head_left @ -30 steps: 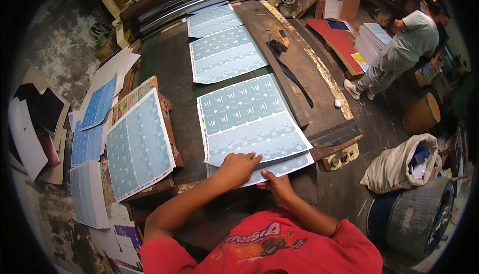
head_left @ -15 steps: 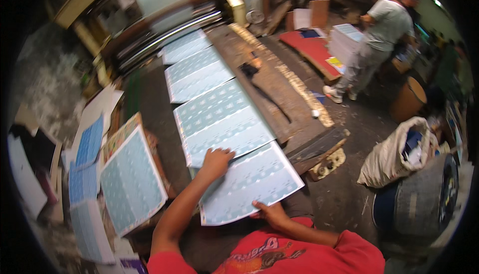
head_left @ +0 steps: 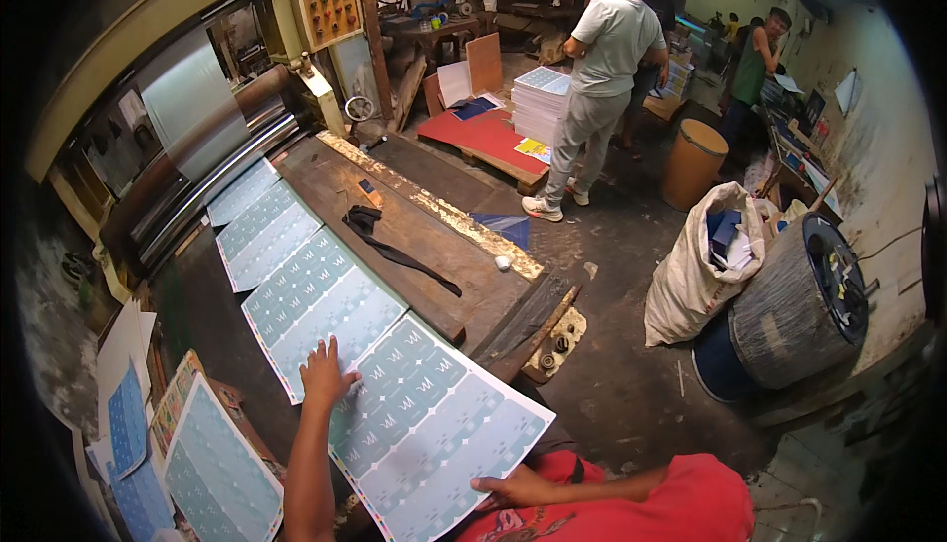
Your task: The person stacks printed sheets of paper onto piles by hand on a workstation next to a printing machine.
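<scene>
A line of printed sheets, pale blue and teal with white margins, runs from the machine's metal roller [head_left: 247,162] toward me. My right hand [head_left: 521,488] grips the near right edge of the closest sheet [head_left: 434,429], thumb on top and fingers hidden beneath. That sheet slants over the table's near end, its far edge meeting the following sheet [head_left: 314,290]. My left hand [head_left: 326,374] lies with spread fingers on the near part of this second sheet, close to the seam between the two. Farther up the line, another sheet [head_left: 264,231] rests on the dark table.
A printed stack [head_left: 222,473] leans at my left. Beyond the sheets, a black strap [head_left: 404,261] lies on the wooden table. A stuffed white sack [head_left: 695,281] and a wrapped drum [head_left: 779,305] stand at right. A co-worker [head_left: 607,69] stands near a red board [head_left: 473,147].
The closest sheet has slid out from under the following one, uncovering its darker teal part. My right hand still grips its edge. The view has swung to the right.
</scene>
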Action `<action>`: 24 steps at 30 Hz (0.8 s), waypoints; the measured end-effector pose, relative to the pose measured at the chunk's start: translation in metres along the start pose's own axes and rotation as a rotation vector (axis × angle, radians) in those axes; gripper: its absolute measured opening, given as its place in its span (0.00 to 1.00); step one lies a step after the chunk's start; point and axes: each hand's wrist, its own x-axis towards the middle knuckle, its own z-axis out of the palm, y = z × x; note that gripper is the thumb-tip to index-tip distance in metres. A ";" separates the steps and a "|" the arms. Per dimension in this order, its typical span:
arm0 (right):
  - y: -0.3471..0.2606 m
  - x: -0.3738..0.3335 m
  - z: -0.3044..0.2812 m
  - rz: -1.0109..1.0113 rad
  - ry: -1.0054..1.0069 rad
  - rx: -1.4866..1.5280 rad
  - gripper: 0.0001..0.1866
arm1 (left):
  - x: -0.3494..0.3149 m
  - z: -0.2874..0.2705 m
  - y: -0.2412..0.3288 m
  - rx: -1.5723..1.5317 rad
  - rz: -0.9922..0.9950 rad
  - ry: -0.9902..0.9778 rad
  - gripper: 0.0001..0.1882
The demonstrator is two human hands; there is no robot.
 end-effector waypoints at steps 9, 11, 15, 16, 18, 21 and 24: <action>-0.005 0.010 0.008 -0.052 -0.069 0.103 0.28 | -0.201 -0.062 0.105 -0.140 0.668 -0.613 0.51; -0.004 0.014 0.006 -0.029 -0.063 0.118 0.27 | -0.203 -0.059 0.102 -0.214 0.627 -0.622 0.46; -0.005 0.028 0.001 0.059 -0.133 0.174 0.26 | -0.195 -0.044 0.086 -0.338 0.684 -0.515 0.36; -0.011 0.030 0.005 0.053 -0.175 0.143 0.27 | -0.192 -0.040 0.080 -0.383 0.708 -0.490 0.35; -0.024 0.035 0.013 0.045 -0.268 0.077 0.27 | -0.184 -0.040 0.068 -0.434 0.688 -0.499 0.27; -0.022 0.057 0.013 -0.007 -0.231 -0.016 0.27 | -0.173 -0.056 0.060 -0.408 0.600 -0.598 0.20; -0.020 0.078 0.000 -0.035 -0.090 -0.051 0.25 | -0.168 -0.080 0.065 -0.375 0.550 -0.366 0.19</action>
